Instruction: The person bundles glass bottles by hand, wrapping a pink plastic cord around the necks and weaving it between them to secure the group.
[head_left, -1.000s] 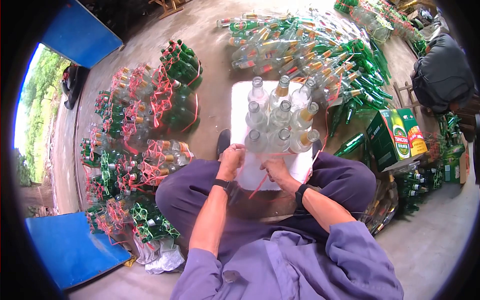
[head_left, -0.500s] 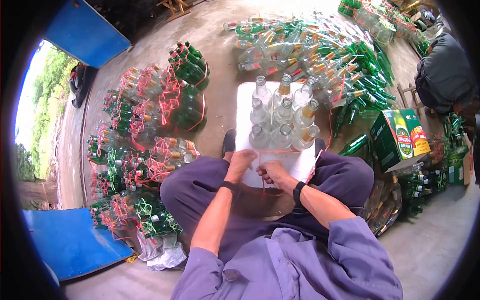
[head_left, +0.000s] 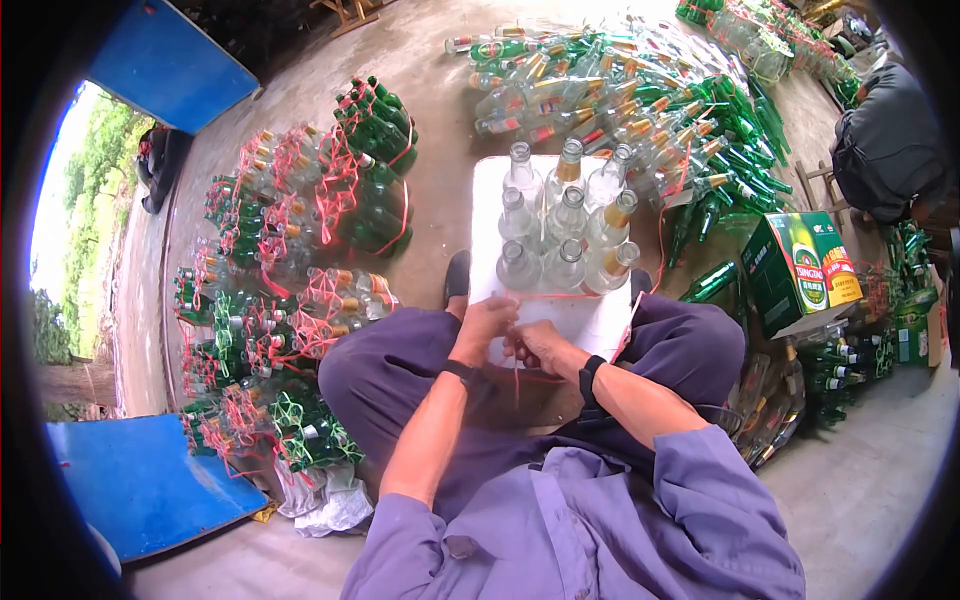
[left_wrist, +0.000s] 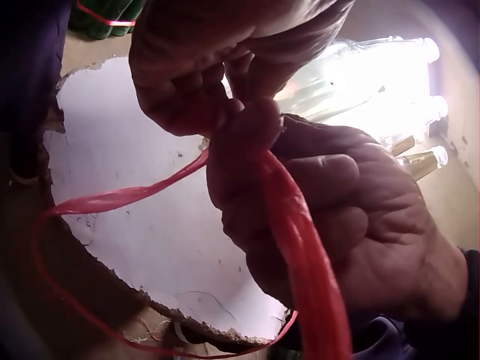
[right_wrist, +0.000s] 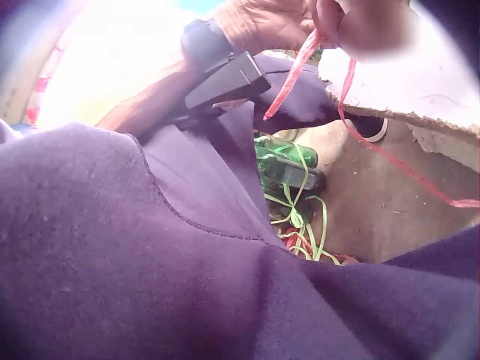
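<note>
L wrist view: thumb of R hand [left_wrist: 352,217] hides the spot where it pinches the ribbon [left_wrist: 307,255]; ribbon runs off bottom edge. L hand [left_wrist: 217,52] cut off at top; bottles [left_wrist: 337,79] behind part hidden, washed out by glare. R wrist view: fingers [right_wrist: 375,30] at top blurred & cropped. Head view: box's [head_left: 778,295] small print too tiny to read; shirt [head_left: 570,510] cut off at bottom.

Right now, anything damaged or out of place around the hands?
Yes: the white-topped board under the nine clear glass bottles has a ragged, chipped edge, plain in both wrist views; it looks broken rather than cleanly cut.
</note>
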